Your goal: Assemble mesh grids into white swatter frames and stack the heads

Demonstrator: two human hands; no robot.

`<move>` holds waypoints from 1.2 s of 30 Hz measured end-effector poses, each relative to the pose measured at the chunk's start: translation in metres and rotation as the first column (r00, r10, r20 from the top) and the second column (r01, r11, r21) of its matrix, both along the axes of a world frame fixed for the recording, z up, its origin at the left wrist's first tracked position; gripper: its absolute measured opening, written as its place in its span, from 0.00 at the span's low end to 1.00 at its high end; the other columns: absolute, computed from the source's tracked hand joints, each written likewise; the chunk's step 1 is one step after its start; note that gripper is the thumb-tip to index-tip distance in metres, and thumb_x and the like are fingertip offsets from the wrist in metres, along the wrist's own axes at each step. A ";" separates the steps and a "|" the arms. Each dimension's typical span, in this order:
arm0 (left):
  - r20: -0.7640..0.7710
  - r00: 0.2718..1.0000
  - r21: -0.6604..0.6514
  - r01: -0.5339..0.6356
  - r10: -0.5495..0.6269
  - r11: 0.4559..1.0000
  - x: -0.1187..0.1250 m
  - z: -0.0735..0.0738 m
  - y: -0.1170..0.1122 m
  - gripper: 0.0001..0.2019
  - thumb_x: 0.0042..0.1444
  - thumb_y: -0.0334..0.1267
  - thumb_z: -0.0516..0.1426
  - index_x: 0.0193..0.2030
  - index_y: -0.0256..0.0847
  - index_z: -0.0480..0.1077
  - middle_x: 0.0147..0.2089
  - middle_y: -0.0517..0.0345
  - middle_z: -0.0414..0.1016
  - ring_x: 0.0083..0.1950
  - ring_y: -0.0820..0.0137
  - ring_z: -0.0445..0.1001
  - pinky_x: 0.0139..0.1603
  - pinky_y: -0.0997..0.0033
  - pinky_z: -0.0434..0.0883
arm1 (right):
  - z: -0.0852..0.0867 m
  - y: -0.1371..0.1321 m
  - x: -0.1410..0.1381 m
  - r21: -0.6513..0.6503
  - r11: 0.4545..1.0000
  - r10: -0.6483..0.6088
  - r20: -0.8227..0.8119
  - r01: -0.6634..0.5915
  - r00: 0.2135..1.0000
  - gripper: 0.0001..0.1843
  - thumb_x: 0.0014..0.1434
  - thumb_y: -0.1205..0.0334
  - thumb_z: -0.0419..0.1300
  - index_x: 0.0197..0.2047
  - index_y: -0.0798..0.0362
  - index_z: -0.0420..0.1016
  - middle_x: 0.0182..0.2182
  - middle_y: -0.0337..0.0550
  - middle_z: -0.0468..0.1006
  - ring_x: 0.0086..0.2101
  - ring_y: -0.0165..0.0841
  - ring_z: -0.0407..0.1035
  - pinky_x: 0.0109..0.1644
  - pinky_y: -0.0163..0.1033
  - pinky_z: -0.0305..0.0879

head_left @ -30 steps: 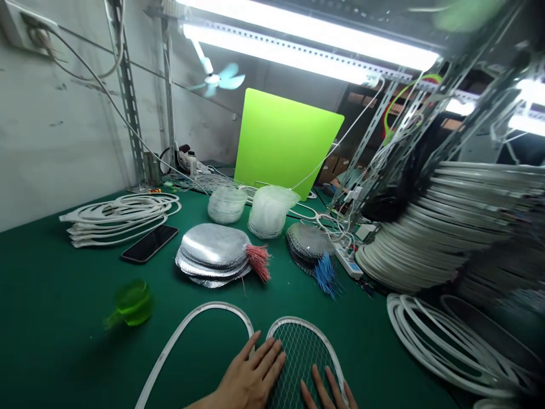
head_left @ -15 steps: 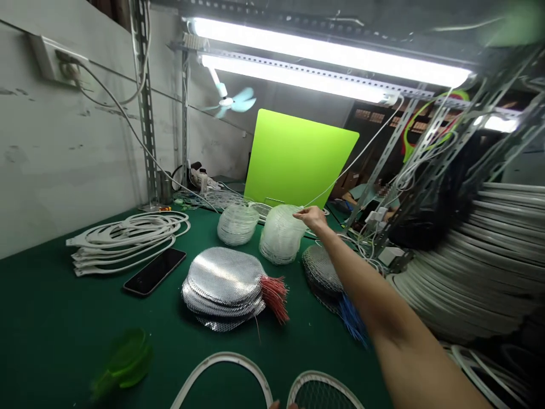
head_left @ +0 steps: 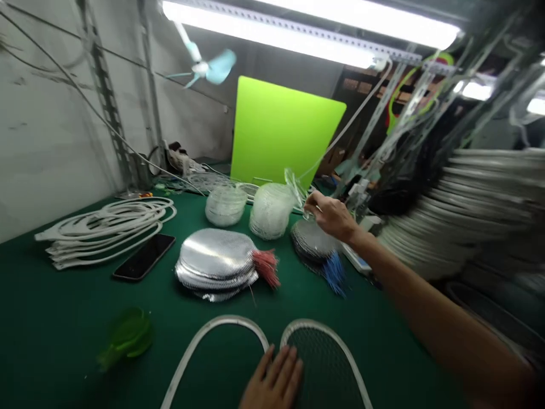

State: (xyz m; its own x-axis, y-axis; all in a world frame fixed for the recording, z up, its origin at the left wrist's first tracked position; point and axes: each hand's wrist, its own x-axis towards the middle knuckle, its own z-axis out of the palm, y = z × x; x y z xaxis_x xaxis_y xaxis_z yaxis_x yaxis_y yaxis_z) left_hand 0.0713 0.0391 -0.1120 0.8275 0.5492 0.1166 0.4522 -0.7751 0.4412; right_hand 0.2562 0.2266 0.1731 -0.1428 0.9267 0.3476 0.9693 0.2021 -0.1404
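1. Right hand [head_left: 332,217]: fingers closed on clear plastic sheet [head_left: 294,187], which I log as lifted off the top of clear stack [head_left: 272,211]; in the earlier frame, the hand was only reaching the stack's edge.
2. Left hand [head_left: 275,379]: fingers open, spread flat on racket mesh [head_left: 326,363].
3. Bare racket frame [head_left: 213,332]: just beside the mesh, on green mat [head_left: 55,307].

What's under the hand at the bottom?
The left hand rests over the edge of the dark wire mesh of an oval white frame. What's beneath the palm is covered, so it can't be seen.
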 end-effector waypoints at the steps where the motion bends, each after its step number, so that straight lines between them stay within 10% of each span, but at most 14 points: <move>1: -0.012 1.000 0.032 0.018 -0.017 0.999 -0.005 0.013 -0.004 0.35 0.66 0.51 0.49 0.73 0.39 0.42 0.72 0.45 0.43 0.72 0.53 0.47 0.70 0.48 0.52 | -0.011 -0.036 0.006 -0.005 0.999 0.038 0.010 -0.038 0.999 0.08 0.67 0.61 0.53 0.44 0.54 0.71 0.39 0.45 0.75 0.46 0.38 0.68 0.52 0.43 0.61; 7: -0.093 0.995 0.070 0.030 -0.024 0.997 -0.014 0.058 -0.008 0.36 0.66 0.58 0.42 0.73 0.37 0.39 0.74 0.47 0.38 0.74 0.56 0.38 0.72 0.48 0.36 | -0.100 -0.244 0.025 -0.099 0.933 0.345 -0.018 -0.345 0.938 0.18 0.63 0.77 0.42 0.49 0.53 0.66 0.39 0.47 0.72 0.43 0.36 0.65 0.42 0.39 0.66; 11: -0.114 0.993 0.031 0.046 -0.042 0.998 -0.016 0.068 -0.005 0.34 0.67 0.57 0.40 0.73 0.38 0.43 0.74 0.47 0.43 0.74 0.57 0.39 0.72 0.48 0.32 | -0.140 -0.313 0.028 -0.243 0.917 0.322 -0.011 -0.315 0.947 0.24 0.58 0.81 0.43 0.51 0.49 0.65 0.40 0.45 0.72 0.42 0.37 0.66 0.38 0.39 0.67; 19: 0.073 0.997 -0.161 0.006 0.006 0.987 -0.020 0.080 0.007 0.23 0.68 0.34 0.41 0.69 0.43 0.51 0.68 0.55 0.60 0.70 0.68 0.56 0.73 0.52 0.39 | -0.157 -0.324 0.026 -0.375 0.877 0.241 -0.198 -0.300 0.950 0.08 0.67 0.68 0.48 0.43 0.47 0.65 0.37 0.40 0.71 0.36 0.31 0.67 0.35 0.36 0.66; 26: 0.305 0.878 -0.361 -0.251 0.368 0.898 -0.016 0.093 0.008 0.15 0.62 0.29 0.44 0.46 0.41 0.70 0.49 0.58 0.77 0.51 0.68 0.75 0.65 0.60 0.61 | -0.165 -0.316 0.034 -0.303 0.914 0.230 -0.164 -0.271 0.959 0.09 0.68 0.66 0.47 0.39 0.47 0.66 0.33 0.40 0.71 0.34 0.32 0.67 0.33 0.36 0.65; 31: 0.158 0.860 -0.221 -0.448 0.485 0.866 0.007 0.115 0.028 0.12 0.63 0.37 0.49 0.45 0.42 0.72 0.42 0.58 0.78 0.37 0.69 0.76 0.42 0.69 0.72 | -0.159 -0.313 0.028 -0.232 0.926 0.285 -0.087 -0.298 0.955 0.12 0.67 0.68 0.46 0.37 0.47 0.68 0.30 0.40 0.70 0.32 0.33 0.66 0.32 0.36 0.64; 36: 0.099 0.907 -0.063 -0.406 0.410 0.912 0.047 0.107 0.052 0.09 0.62 0.40 0.55 0.44 0.43 0.75 0.45 0.55 0.76 0.48 0.63 0.72 0.50 0.64 0.67 | -0.159 -0.311 0.021 -0.221 0.929 0.291 -0.052 -0.296 0.955 0.13 0.66 0.70 0.46 0.33 0.48 0.67 0.29 0.39 0.69 0.32 0.32 0.65 0.31 0.36 0.63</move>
State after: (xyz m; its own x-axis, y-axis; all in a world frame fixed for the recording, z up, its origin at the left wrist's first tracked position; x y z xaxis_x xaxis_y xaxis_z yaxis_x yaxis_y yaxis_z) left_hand 0.1184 0.0915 -0.0052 0.5141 0.8422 0.1628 0.6731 -0.5137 0.5320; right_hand 0.2768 -0.0847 0.0145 -0.4159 0.8984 0.1414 0.8683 0.4385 -0.2319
